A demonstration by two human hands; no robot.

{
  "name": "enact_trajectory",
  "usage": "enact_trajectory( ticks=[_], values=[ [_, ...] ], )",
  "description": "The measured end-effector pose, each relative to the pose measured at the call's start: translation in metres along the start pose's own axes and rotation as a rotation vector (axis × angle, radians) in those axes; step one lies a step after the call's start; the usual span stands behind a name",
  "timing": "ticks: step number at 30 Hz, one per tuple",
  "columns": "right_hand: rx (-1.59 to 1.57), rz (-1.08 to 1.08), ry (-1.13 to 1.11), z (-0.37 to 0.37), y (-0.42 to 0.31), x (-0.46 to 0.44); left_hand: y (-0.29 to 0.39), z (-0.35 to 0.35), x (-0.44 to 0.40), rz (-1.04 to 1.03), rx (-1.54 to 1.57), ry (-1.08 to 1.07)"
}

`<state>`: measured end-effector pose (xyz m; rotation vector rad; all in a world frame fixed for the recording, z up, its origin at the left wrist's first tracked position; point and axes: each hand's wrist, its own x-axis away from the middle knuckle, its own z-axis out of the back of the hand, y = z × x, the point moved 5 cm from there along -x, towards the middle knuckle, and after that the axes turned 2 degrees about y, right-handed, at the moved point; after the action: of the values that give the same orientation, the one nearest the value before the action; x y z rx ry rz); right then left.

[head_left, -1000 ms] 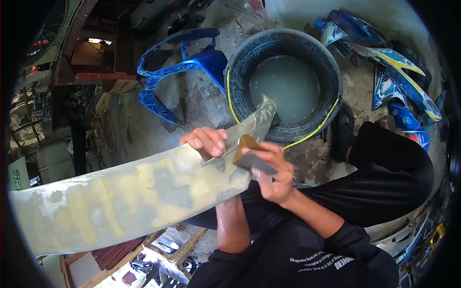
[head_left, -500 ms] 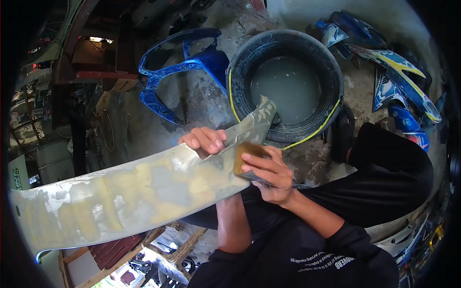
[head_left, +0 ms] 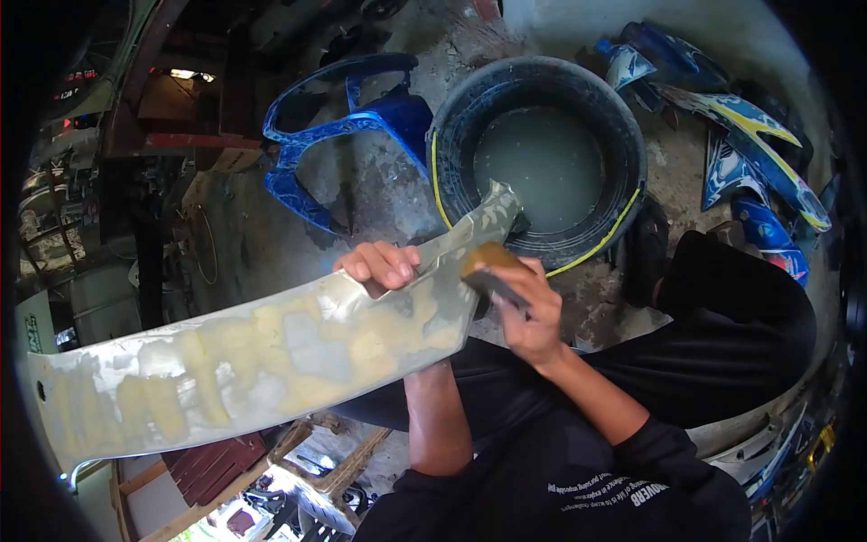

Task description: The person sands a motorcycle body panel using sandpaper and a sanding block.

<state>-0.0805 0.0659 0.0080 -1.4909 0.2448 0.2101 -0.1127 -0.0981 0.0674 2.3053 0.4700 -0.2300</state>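
Observation:
A long motorcycle body panel (head_left: 312, 348), patched yellow and grey with bare shiny spots, slants across my lap. Its narrow end reaches over the bucket's rim. My left hand (head_left: 379, 264) grips the panel's upper edge, fingers curled over it, while its forearm passes underneath. In my right hand (head_left: 528, 312) is a sanding block (head_left: 492, 259), yellow-brown with a dark grey sheet beneath. Slightly blurred, it lies at the panel's lower edge near the narrow part; I cannot tell whether it touches the surface.
A black bucket (head_left: 442, 117) of cloudy water, with a yellow stripe, stands ahead. Left of it lies a blue fairing frame (head_left: 357, 126). Several blue, white and yellow panels (head_left: 750, 135) are piled at right. A wooden frame (head_left: 361, 461) is below the panel.
My right hand and the sanding block have moved a little right and up along the panel, and the block has tilted. The panel has shifted slightly; my left hand keeps its hold.

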Motion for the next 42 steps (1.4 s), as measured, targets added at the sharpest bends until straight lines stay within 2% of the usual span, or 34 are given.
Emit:
enact_trajectory(
  ticks=[3,5,7,9,11,13,15,17,20,24,25,27,29,32,33,36,40,42],
  values=[
    [-0.111,0.134,-0.063,-0.004,-0.03,0.006,0.001,0.006,-0.001,-0.025,-0.053,-0.08],
    [-0.108,0.078,-0.064,-0.004,-0.022,0.003,-0.001,0.004,0.002,-0.019,-0.04,-0.04],
    [-0.014,-0.088,0.026,-0.001,0.002,-0.001,0.0,0.003,0.002,-0.02,-0.025,-0.005],
    [-0.013,-0.042,0.041,0.003,-0.002,-0.002,0.0,0.009,0.003,-0.011,-0.002,-0.014],
    [-0.123,0.147,-0.046,-0.001,-0.03,0.003,0.0,0.013,0.001,-0.007,0.001,-0.036],
    [-0.132,0.139,-0.059,-0.002,-0.029,0.003,0.0,0.008,0.001,-0.002,-0.01,-0.054],
    [-0.037,-0.091,0.028,0.0,-0.002,0.0,0.0,0.0,-0.001,-0.025,-0.037,-0.016],
    [-0.051,-0.072,0.035,0.003,0.003,0.001,0.002,0.007,0.0,-0.022,-0.032,-0.032],
    [-0.106,0.098,-0.012,0.0,-0.027,0.001,0.0,0.007,0.002,-0.018,-0.02,-0.016],
    [-0.04,-0.063,0.044,0.002,0.0,-0.003,0.001,0.004,-0.001,-0.023,-0.01,-0.009],
    [-0.038,-0.059,0.046,0.003,-0.005,-0.004,0.0,0.007,-0.002,-0.024,-0.006,-0.013],
    [-0.095,0.107,-0.007,0.002,-0.03,0.0,0.001,0.011,-0.002,-0.021,0.007,-0.081],
    [-0.105,0.106,-0.014,0.0,-0.024,0.001,0.0,0.007,0.001,-0.015,-0.002,-0.038],
    [-0.033,-0.054,0.028,0.004,0.009,-0.001,0.002,0.009,0.001,-0.018,-0.011,-0.014],
    [-0.032,-0.05,0.031,0.005,0.002,-0.002,0.001,0.01,0.0,-0.017,-0.001,-0.026],
    [-0.152,0.139,-0.045,0.001,-0.025,0.003,0.001,0.015,0.001,-0.02,0.006,-0.057],
    [-0.093,-0.044,-0.002,0.005,0.013,-0.002,0.002,0.008,0.0,-0.001,-0.001,-0.02],
    [-0.121,0.029,-0.015,0.005,0.0,0.001,0.002,0.013,0.0,-0.004,-0.006,-0.062]
  ],
)
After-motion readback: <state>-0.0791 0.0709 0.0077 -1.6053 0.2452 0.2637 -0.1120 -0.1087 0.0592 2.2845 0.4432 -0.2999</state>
